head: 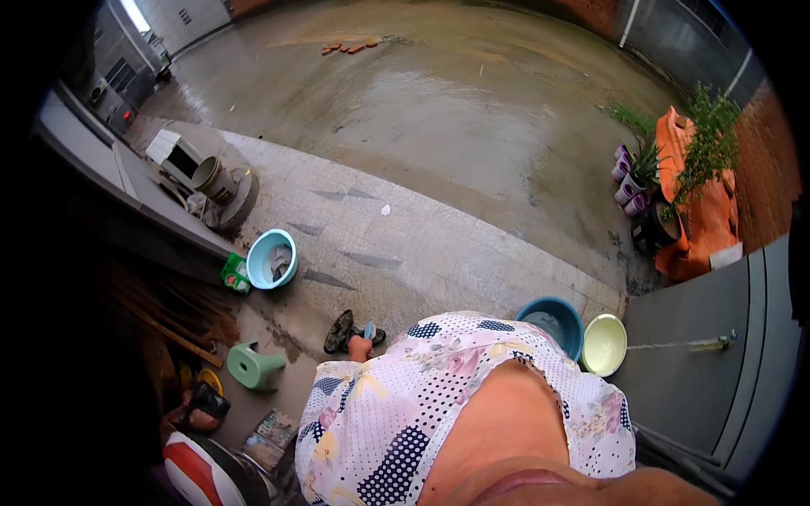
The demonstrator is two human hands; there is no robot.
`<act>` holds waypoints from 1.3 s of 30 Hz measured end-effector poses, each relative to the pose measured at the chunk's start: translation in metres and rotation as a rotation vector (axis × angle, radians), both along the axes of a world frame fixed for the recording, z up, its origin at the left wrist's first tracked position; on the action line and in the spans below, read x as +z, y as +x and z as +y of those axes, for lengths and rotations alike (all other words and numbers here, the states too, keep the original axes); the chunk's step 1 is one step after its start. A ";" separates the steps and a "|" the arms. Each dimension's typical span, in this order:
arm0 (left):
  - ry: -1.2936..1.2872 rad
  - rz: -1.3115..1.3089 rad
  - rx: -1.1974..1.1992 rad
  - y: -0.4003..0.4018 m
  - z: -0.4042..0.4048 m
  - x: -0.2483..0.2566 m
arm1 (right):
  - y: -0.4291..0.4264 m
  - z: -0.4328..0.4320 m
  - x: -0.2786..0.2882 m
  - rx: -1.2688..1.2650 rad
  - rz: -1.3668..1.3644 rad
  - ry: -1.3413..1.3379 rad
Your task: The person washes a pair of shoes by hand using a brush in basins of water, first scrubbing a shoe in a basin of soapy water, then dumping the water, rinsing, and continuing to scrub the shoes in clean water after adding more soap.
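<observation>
At the left of my floral blouse, my left hand [361, 348] is closed on a small light-blue object [368, 330], apparently a brush. It is held against a dark camouflage-patterned shoe [380, 338] on the paving. A second camouflage shoe [338, 332] lies just left of it. My right hand is out of view, hidden by my body. Beyond my right side stand a dark-blue basin [523, 309] containing water and a pale-yellow basin [605, 345]. A thin stream of water runs from a wall tap [723, 342] toward the yellow basin.
To the left are a light-blue basin [252, 265] with grey cloth inside, a green packet [235, 274] and a green plastic stool [254, 365]. A bucket [214, 181] stands farther off. Potted plants [633, 180] and an orange tarpaulin [702, 218] line the right. Wet ground [430, 114] stretches ahead.
</observation>
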State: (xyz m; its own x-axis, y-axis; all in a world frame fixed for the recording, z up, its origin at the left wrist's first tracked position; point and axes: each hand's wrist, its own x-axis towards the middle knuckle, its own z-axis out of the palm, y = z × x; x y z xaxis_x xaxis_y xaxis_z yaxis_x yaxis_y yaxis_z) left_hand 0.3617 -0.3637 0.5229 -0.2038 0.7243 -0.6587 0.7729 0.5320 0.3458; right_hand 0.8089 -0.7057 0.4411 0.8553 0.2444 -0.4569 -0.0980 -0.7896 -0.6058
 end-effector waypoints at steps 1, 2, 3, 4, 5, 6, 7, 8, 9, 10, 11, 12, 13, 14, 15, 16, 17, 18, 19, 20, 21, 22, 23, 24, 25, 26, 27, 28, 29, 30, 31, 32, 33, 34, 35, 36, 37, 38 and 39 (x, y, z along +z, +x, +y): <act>-0.059 -0.048 0.007 0.000 0.011 -0.026 | -0.003 -0.006 -0.004 -0.049 0.022 0.012; 0.058 -0.044 -0.153 -0.014 0.022 -0.059 | -0.012 -0.003 -0.008 -0.114 0.107 0.061; 0.038 -0.099 -0.176 -0.023 0.036 -0.079 | -0.026 0.005 -0.005 -0.007 0.058 0.000; 0.065 -0.108 -0.226 -0.038 0.045 -0.096 | -0.037 0.009 0.002 0.097 0.008 -0.059; 0.073 -0.121 -0.285 -0.031 0.051 -0.106 | -0.041 0.007 0.018 0.179 -0.056 -0.135; 0.080 -0.119 -0.321 -0.031 0.054 -0.105 | -0.047 0.009 0.038 0.270 -0.107 -0.207; 0.086 -0.116 -0.357 -0.033 0.061 -0.103 | -0.054 0.011 0.051 0.364 -0.153 -0.279; 0.082 -0.121 -0.405 -0.024 0.070 -0.098 | -0.062 0.006 0.057 0.445 -0.197 -0.359; 0.078 -0.132 -0.472 -0.008 0.079 -0.092 | -0.054 -0.016 0.024 0.614 -0.290 -0.408; 0.076 -0.145 -0.528 0.005 0.087 -0.088 | -0.050 -0.035 -0.006 0.794 -0.378 -0.458; 0.076 -0.141 -0.561 0.005 0.096 -0.083 | -0.060 -0.028 -0.015 0.763 -0.460 -0.514; 0.072 -0.147 -0.590 0.008 0.104 -0.080 | -0.063 -0.024 -0.018 0.727 -0.536 -0.581; 0.073 -0.140 -0.610 0.005 0.112 -0.076 | -0.063 -0.014 -0.008 0.812 -0.480 -0.496; 0.051 -0.159 -0.663 0.019 0.116 -0.074 | -0.064 -0.029 -0.027 0.502 -0.403 -0.403; 0.042 -0.158 -0.705 0.026 0.124 -0.071 | -0.068 -0.018 -0.033 0.370 -0.533 -0.606; 0.043 -0.143 -0.727 0.024 0.136 -0.067 | -0.063 -0.002 -0.021 0.287 -0.300 -0.444; 0.027 -0.141 -0.781 0.033 0.143 -0.065 | -0.066 -0.005 -0.022 0.242 -0.353 -0.483; 0.009 -0.146 -0.823 0.041 0.149 -0.063 | -0.064 -0.008 -0.027 0.053 -0.324 -0.389; 0.009 -0.133 -0.835 0.038 0.161 -0.059 | -0.062 0.012 -0.013 -0.060 -0.293 -0.312; -0.017 -0.147 -0.887 0.051 0.161 -0.060 | -0.061 -0.004 -0.018 -0.298 -0.265 -0.214; -0.011 -0.129 -0.890 0.047 0.174 -0.057 | -0.063 0.014 0.000 -0.290 -0.264 -0.184; -0.017 -0.129 -0.902 0.050 0.179 -0.055 | -0.063 0.016 0.012 -0.346 -0.211 -0.178; -0.026 -0.127 -0.923 0.054 0.182 -0.053 | -0.067 0.014 0.019 -0.401 -0.162 -0.171; -0.029 -0.123 -0.930 0.056 0.186 -0.052 | -0.073 0.017 0.028 -0.443 -0.122 -0.164; -0.029 -0.119 -0.934 0.057 0.190 -0.050 | -0.078 0.021 0.039 -0.480 -0.085 -0.156; -0.028 -0.115 -0.933 0.056 0.193 -0.048 | -0.080 0.024 0.041 -0.512 -0.051 -0.146; -0.048 -0.123 -0.961 0.066 0.187 -0.049 | -0.087 0.001 0.019 -0.429 -0.061 -0.235; -0.088 -0.149 -1.004 0.080 0.172 -0.053 | -0.098 -0.043 -0.020 -0.360 -0.077 -0.345; -0.085 -0.146 -1.002 0.080 0.177 -0.052 | -0.101 -0.040 -0.028 -0.252 -0.069 -0.398; -0.095 -0.145 -1.020 0.083 0.176 -0.053 | -0.110 -0.049 -0.035 -0.161 -0.062 -0.459; -0.080 -0.132 -1.000 0.075 0.187 -0.051 | -0.112 -0.026 -0.011 -0.044 -0.048 -0.482; -0.068 -0.120 -0.982 0.067 0.197 -0.048 | -0.113 -0.008 -0.012 -0.001 -0.048 -0.491; -0.065 -0.118 -0.979 0.067 0.200 -0.045 | -0.115 -0.001 -0.006 0.029 -0.051 -0.512; -0.084 -0.127 -1.004 0.073 0.195 -0.047 | -0.125 -0.012 -0.015 -0.042 -0.059 -0.539; -0.090 -0.129 -1.018 0.075 0.194 -0.050 | -0.126 -0.015 -0.018 -0.061 -0.069 -0.559; -0.097 -0.129 -1.019 0.073 0.195 -0.049 | -0.128 -0.012 -0.015 -0.074 -0.078 -0.574; -0.098 -0.120 -1.034 0.074 0.195 -0.050 | -0.129 -0.010 -0.012 -0.049 -0.083 -0.592; -0.100 -0.120 -1.039 0.075 0.196 -0.051 | -0.128 -0.008 -0.011 -0.054 -0.076 -0.580; -0.104 -0.118 -1.046 0.075 0.197 -0.052 | -0.127 -0.005 -0.009 -0.059 -0.069 -0.567</act>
